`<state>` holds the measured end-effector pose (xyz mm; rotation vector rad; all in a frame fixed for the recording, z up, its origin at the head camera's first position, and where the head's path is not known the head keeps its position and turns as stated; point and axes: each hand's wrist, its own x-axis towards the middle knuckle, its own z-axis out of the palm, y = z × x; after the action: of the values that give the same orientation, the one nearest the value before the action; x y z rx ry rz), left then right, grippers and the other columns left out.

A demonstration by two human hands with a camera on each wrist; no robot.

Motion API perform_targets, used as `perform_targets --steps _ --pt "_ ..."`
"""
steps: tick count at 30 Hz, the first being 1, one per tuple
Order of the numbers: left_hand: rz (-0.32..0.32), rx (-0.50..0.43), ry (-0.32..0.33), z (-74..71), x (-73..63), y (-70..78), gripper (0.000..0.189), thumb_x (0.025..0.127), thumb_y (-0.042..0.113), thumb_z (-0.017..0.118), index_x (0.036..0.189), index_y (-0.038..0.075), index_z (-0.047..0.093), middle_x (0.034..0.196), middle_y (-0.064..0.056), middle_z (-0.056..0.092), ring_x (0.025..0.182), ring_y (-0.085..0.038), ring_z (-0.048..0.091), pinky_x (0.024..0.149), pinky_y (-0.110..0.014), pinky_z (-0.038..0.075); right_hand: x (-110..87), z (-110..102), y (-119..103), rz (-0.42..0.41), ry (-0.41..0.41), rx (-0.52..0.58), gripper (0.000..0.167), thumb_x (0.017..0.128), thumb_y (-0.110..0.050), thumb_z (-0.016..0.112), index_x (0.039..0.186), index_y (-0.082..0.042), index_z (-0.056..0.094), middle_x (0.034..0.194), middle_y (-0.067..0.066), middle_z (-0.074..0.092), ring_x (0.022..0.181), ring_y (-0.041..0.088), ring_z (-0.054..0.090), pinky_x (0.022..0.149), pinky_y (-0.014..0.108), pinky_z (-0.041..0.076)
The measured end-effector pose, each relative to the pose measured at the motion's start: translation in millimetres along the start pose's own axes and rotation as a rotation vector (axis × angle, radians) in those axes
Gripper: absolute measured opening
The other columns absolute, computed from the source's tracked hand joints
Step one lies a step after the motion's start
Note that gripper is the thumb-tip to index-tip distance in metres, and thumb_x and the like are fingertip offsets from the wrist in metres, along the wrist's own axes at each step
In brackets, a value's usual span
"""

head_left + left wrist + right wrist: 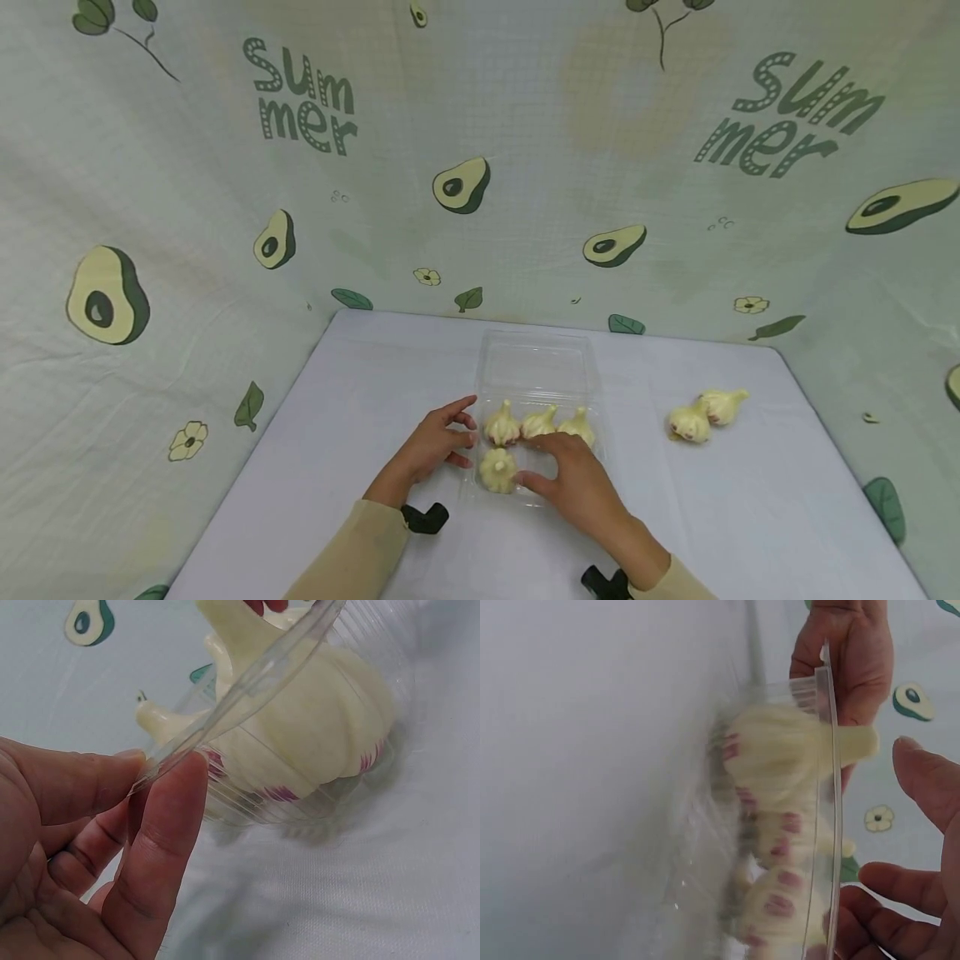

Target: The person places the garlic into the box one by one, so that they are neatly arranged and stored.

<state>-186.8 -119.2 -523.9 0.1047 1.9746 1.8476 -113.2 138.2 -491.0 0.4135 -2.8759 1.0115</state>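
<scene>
A clear plastic clamshell container (255,686) lies on the table with its lid (537,365) folded back. Three garlic bulbs line its back row, among them the left one (502,424) and the middle one (538,422). In the front left sits another garlic bulb (497,471), stem upward. My left hand (435,442) pinches the container's left rim between thumb and finger. Over the front right part is my right hand (577,483), its thumb and fingers spread with nothing between them. The thumb tip is near the front bulb's stem.
Two more garlic bulbs, a nearer one (688,422) and a farther one (722,406), lie together on the white table (750,517) to the right. An avocado-print cloth (525,108) hangs behind and along both sides.
</scene>
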Motion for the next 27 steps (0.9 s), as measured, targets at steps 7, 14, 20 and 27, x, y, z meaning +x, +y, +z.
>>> perform_targets --steps 7,14,20,27 --pt "-0.012 0.002 0.01 0.2 -0.5 0.9 0.073 0.097 -0.004 0.066 0.163 0.012 0.04 0.119 -0.014 0.054 0.086 -0.023 0.062 0.064 -0.037 0.066 -0.8 -27.7 17.7 0.026 0.088 -0.031 0.058 0.09 -0.042 0.083 0.131 -0.004 0.069 0.129 0.012 0.069 0.123 0.034 0.062 0.1 0.054 0.057" --pt "-0.02 0.012 0.014 1.6 0.1 1.4 0.073 0.097 -0.004 0.066 0.163 0.014 0.041 0.119 -0.014 0.055 0.089 -0.022 0.063 0.065 -0.036 0.066 0.8 -66.0 46.8 0.138 0.178 -0.08 0.06 0.097 -0.04 0.077 0.138 0.001 0.064 0.131 0.024 0.065 0.119 0.041 0.061 0.093 0.06 0.056" --pt "-0.021 0.018 0.021 1.4 1.1 -0.3 0.073 0.097 -0.004 0.067 0.163 0.014 0.042 0.119 -0.014 0.055 0.092 -0.021 0.064 0.065 -0.036 0.066 -1.2 -91.0 80.1 0.229 0.287 -0.1 0.067 0.098 -0.038 0.077 0.142 0.008 0.056 0.133 0.032 0.061 0.119 0.047 0.058 0.088 0.065 0.053" --pt "-0.025 0.015 0.022 1.3 2.2 -0.6 0.073 0.097 -0.004 0.067 0.163 0.015 0.042 0.118 -0.013 0.055 0.087 -0.023 0.063 0.065 -0.036 0.066 -6.9 -105.5 122.1 0.337 0.442 -0.095 0.069 0.094 -0.025 0.082 0.143 0.012 0.05 0.13 0.035 0.056 0.115 0.051 0.05 0.083 0.061 0.047"
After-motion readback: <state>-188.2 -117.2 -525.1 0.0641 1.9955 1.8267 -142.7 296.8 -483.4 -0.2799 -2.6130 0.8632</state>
